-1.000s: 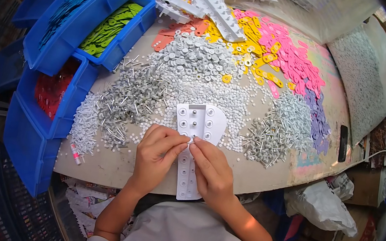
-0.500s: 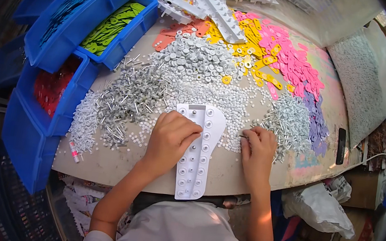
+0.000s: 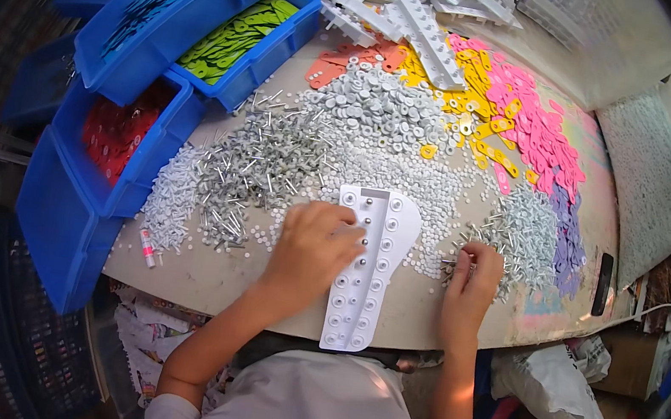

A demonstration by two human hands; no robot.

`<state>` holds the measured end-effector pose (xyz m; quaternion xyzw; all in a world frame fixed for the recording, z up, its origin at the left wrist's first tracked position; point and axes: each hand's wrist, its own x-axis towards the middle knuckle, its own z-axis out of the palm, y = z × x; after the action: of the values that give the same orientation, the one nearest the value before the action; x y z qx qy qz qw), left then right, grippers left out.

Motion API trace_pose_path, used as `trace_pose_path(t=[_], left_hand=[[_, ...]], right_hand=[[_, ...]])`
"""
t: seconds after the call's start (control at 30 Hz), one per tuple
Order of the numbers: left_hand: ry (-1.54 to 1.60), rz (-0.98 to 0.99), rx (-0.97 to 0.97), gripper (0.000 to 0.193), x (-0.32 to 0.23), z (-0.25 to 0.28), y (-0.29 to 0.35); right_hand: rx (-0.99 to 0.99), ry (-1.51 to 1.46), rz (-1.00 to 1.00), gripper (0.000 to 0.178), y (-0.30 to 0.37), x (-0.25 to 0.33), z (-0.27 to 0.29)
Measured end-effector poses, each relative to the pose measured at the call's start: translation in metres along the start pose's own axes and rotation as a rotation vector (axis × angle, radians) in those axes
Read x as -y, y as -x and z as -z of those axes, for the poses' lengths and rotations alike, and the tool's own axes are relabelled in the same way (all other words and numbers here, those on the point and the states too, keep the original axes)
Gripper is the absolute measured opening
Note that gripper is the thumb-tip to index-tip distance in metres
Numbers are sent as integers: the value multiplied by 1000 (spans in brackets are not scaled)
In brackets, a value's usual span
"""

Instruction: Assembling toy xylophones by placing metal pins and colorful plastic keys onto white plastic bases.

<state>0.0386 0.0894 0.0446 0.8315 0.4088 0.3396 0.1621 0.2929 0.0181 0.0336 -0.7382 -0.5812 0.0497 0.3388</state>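
Note:
A long white plastic holder point(image 3: 354, 306) with a rounded bulge on its upper right lies in front of me at the table's edge. Round white pieces sit in rows along both its sides, and several metal-tipped studs stand down its middle. My left hand point(image 3: 315, 245) rests over its upper left part, fingers curled and closed near the studs; what they hold, if anything, is hidden. Right of the holder, my right hand point(image 3: 475, 285) is closed in a pinch, with a small metal pin point(image 3: 449, 261) at its fingertips. Loose pins point(image 3: 521, 231) lie just beyond it.
Blue bins point(image 3: 121, 209) at left hold blue, green and red tags. Heaps of metal-tipped pins point(image 3: 256, 164), white caps point(image 3: 375, 108), yellow tags point(image 3: 475, 100), pink tags point(image 3: 535, 130) and purple tags point(image 3: 567, 242) cover the table. More white holders point(image 3: 428, 38) lie at the back.
The whole view has shifted, so the scene sits farther right. My left hand has drawn slightly left over the holder, uncovering more studs. My right hand has come a little nearer.

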Motion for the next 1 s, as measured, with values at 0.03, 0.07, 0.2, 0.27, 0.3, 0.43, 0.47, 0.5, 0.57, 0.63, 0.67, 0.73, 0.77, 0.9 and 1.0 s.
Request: trace_pose_path(t=[0.03,0.07,0.2,0.27,0.3,0.43,0.47,0.5,0.57,0.63,0.67,0.73,0.77,0.9,1.0], left_hand=[[0,1,1,13,6,7,2],[-117,68,-35,13,16,16,4],[-326,185,-2,14,54,40,18],[-333,170,5,13,63,39,23],[-337,152,13,13,66,38,24],[-354,147,-9,12,67,34,25],[-350,168,0,11,67,34,26],[-349,190,7,11,68,34,26],[-322,205,38,10,68,36,28],[-255,266,-51,11,66,37,32],[-253,264,-50,11,65,40,35],[-92,462,-103,13,62,45,41],[-90,461,-100,13,60,48,45],[240,692,-191,8,38,67,45],[163,413,-107,5,13,71,38]], right_hand=[[2,-1,-1,7,1,4,2],[7,-129,-82,8,2,9,5],[109,-336,-55,11,8,27,9],[165,-404,-43,10,16,38,6],[217,-469,-33,10,21,44,4],[334,-513,-42,12,31,60,-2],[360,-555,-90,15,35,62,-5],[358,-551,-92,15,38,64,-7],[361,-535,-68,15,42,67,-10],[343,-508,-16,16,42,66,-15],[328,-475,41,16,41,68,-18],[313,-439,91,17,40,64,-23],[316,-410,122,18,41,61,-27],[329,-265,324,20,35,63,-28],[328,-281,375,18,26,67,-18]])
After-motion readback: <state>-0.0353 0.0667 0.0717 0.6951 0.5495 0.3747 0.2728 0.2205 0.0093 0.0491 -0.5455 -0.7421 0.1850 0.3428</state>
